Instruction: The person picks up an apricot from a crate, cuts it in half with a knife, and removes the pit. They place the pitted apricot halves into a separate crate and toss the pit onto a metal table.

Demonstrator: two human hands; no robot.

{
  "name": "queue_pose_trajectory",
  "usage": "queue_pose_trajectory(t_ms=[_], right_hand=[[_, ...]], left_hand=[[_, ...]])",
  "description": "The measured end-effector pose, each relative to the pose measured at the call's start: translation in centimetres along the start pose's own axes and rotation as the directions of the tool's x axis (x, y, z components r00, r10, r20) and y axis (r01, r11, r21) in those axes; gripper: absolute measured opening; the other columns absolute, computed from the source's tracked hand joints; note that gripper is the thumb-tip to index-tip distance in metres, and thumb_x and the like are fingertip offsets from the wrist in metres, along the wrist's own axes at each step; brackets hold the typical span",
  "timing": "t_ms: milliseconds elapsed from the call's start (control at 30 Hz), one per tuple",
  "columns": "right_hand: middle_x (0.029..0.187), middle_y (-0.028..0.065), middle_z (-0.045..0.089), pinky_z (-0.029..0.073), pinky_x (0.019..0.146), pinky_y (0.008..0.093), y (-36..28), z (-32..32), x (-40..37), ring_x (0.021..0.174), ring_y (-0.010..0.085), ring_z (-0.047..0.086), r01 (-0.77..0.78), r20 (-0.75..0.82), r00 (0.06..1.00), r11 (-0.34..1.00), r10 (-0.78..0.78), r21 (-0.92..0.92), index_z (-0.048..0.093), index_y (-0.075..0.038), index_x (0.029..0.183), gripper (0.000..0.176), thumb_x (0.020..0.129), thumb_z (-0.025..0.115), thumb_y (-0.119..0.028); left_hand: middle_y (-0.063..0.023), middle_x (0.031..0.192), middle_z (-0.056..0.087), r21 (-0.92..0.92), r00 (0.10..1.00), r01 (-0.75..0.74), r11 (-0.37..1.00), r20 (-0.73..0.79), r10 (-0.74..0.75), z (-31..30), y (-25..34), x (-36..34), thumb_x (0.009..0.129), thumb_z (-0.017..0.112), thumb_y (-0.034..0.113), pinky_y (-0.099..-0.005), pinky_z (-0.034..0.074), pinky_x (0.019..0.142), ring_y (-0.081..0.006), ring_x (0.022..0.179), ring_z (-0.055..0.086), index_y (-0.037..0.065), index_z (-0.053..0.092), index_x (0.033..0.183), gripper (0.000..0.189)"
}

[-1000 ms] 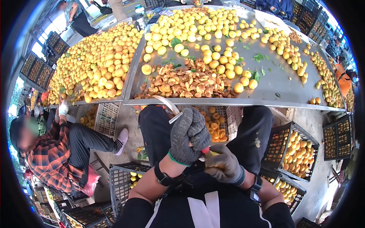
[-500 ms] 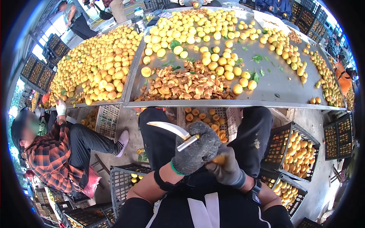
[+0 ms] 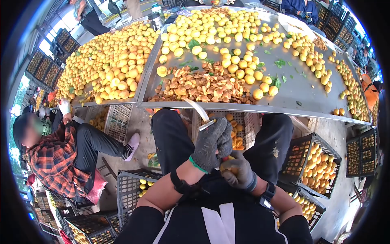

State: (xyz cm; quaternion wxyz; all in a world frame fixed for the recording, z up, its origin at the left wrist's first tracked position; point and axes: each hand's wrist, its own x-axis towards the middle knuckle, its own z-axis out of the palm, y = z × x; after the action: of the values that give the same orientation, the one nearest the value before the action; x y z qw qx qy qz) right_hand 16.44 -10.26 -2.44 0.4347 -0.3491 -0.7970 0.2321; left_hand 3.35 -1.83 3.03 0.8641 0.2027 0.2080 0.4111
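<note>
Centre of the frame: a curved, silvery metal knife [image 3: 197, 108] points to the upper left, its long axis descending rightward into the left hand [image 3: 210, 143], gloved in dark grey knit and clamped around it. Just to the lower right, a yellow-orange, rounded fruit [image 3: 231, 168], partly hidden, is gripped by the grey-brown-gloved right hand [image 3: 239, 175], the nearer hand. Contact between hands: cannot be determined.

left hand [image 3: 211, 144]: holds a curved knife [image 3: 198, 111] | right hand [image 3: 240, 173]: close by, holds a fruit [image 3: 230, 167] | metal table [image 3: 300, 91]: cut bits [image 3: 207, 87], yellow fruit [image 3: 243, 64], green leaves [image 3: 280, 63]
</note>
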Motion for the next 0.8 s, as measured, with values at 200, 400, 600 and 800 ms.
queue_pose_trajectory(t_ms=[200,400,600,800], right_hand=[[0.108,0.0112,0.053,0.047,0.077,0.0287,-0.5,-0.3,0.7,0.091,0.0219,0.058,-0.49,0.326,0.744,0.145,0.583,0.859,0.042,-0.011,0.122,0.043,0.084,0.062,-0.005],[0.118,0.0158,0.05,0.046,0.097,0.0418,2.7,-0.8,-1.2,0.113,0.0296,0.052,-0.183,0.173,0.558,-0.083,0.812,0.98,0.037,-0.01,0.128,0.053,0.082,0.059,0.003],[0.12,0.017,0.05,0.051,0.092,0.0423,4.7,-2.1,-2.1,0.109,0.0332,0.055,-0.145,0.321,0.715,-0.317,0.622,0.937,0.038,-0.007,0.126,0.045,0.086,0.057,-0.004],[0.109,0.0114,0.055,0.053,0.068,0.0258,0.9,-0.6,0.4,0.091,0.0209,0.062,-0.32,0.189,0.604,0.018,0.774,0.947,0.033,-0.004,0.128,0.047,0.088,0.057,-0.009]], left_hand=[[0.0034,0.056,0.043,0.081,0.986,0.033,0.996,-0.167,-0.019,-1.9,0.5,2.4,0.094,0.055,0.024,-0.0204,0.026,0.033,-0.0056,0.037,0.034,0.009,0.052,0.085,0.018],[0.0032,0.057,0.037,0.068,0.917,-0.393,0.917,0.099,0.386,0.7,5.6,1.7,0.095,0.051,0.019,-0.0194,0.027,0.034,-0.0056,0.037,0.03,0.012,0.044,0.078,0.02],[-0.0003,0.061,0.041,0.137,0.92,-0.392,0.91,0.072,0.385,0.5,3.6,0.2,0.092,0.054,0.01,-0.0202,0.029,0.035,-0.0067,0.042,0.035,0.012,0.046,0.082,0.013],[-0.0049,0.068,0.053,0.187,0.913,-0.404,0.895,0.018,0.408,-0.9,1.1,-0.5,0.09,0.055,0.005,-0.0223,0.033,0.038,-0.0085,0.046,0.045,0.006,0.052,0.09,0.003]])
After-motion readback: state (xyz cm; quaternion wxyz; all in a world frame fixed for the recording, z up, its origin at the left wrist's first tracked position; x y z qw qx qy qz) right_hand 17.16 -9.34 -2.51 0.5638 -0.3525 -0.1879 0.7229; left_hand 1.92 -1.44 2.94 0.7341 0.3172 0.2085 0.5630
